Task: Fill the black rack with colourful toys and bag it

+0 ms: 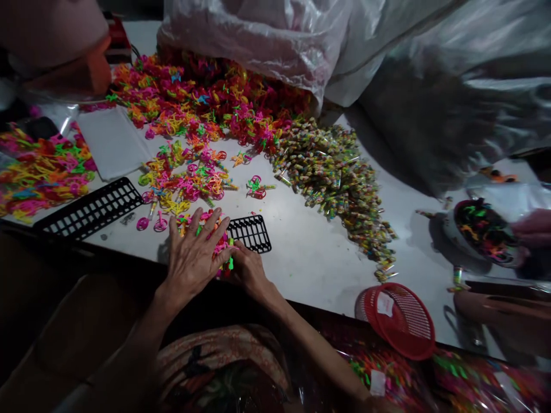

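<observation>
My left hand (193,252) lies with its fingers stretched out over small bright plastic toys (221,246) at the table's front edge. These toys cover part of a black slotted plastic tray (253,232), whose right end shows bare slots. Beside the left thumb, my right hand (249,267) is closed, its fingers curled against the toys and the tray's near side. What its fingertips grip is hidden. A loose heap of pink, yellow and green toys (193,178) lies just beyond my hands. A small cluster of toys (257,186) sits apart behind the tray.
A second black slotted tray (92,209) lies left. Farther back are a big toy pile (193,97) and a heap of small patterned tubes (331,172). A red basket (400,321) stands at the front edge. A co-worker's hand (536,229) is near a bowl (462,244) at right.
</observation>
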A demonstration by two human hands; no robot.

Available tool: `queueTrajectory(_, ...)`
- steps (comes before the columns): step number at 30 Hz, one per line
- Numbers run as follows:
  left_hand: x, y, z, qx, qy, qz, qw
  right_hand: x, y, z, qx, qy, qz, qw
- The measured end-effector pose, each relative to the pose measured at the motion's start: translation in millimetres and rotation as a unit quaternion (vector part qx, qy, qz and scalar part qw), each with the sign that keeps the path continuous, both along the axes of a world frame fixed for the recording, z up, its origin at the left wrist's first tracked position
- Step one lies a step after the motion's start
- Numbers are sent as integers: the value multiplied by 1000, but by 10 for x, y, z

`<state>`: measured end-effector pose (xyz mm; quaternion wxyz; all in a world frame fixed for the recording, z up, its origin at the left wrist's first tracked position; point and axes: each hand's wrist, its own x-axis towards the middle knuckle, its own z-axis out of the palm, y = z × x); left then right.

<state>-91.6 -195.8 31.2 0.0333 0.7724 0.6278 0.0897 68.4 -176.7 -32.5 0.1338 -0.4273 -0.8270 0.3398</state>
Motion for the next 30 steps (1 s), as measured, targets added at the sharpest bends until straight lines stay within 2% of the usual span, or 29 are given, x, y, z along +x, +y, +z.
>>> queueTrajectory(3, -6, 2, 5, 4, 5, -6, 1000, 209, 496, 128, -37, 23, 59, 997)
queueTrajectory(5, 1, 16, 22, 11, 8, -8, 1000, 350, 955, 248, 44, -54, -73, 995)
queueTrajectory(6, 9, 29, 29, 18, 10, -8, 1000, 396, 1176, 303, 87, -122, -132, 980)
queueTrajectory(8, 27, 65, 32, 29, 15, -7, 999, 429, 1522, 377, 106, -236, -138, 956)
queueTrajectory(10, 37, 102, 16, 27, 19, -14, 999, 408, 1687, 384, 106, -288, -109, 946)
queueTrajectory(12, 33, 123, -9, 16, 21, -24, 999, 388, 1679, 330, 108, -292, -102, 945)
queueTrajectory(14, 20, 124, -28, 11, 22, -30, 999, 397, 1560, 243, 101, -248, -124, 956)
queueTrajectory(17, 6, 112, -28, 17, 22, -32, 999, 434, 1309, 109, 19, -40, -158, 986)
queueTrajectory(18, 6, 109, -22, 17, 21, -33, 999, 436, 1227, 73, -32, 52, -167, 984)
queueTrajectory(20, 10, 107, -11, 17, 20, -35, 999, 411, 1077, 20, -142, 200, -170, 954)
queueTrajectory(22, 15, 109, -4, 17, 21, -36, 999, 344, 957, -9, -217, 276, -164, 922)
queueTrajectory(24, 17, 110, -4, 17, 24, -36, 999, 245, 872, -23, -223, 291, -157, 917)
queueTrajectory(30, 10, 104, -26, 26, 29, -46, 998, -88, 802, -94, -125, 257, -126, 950)
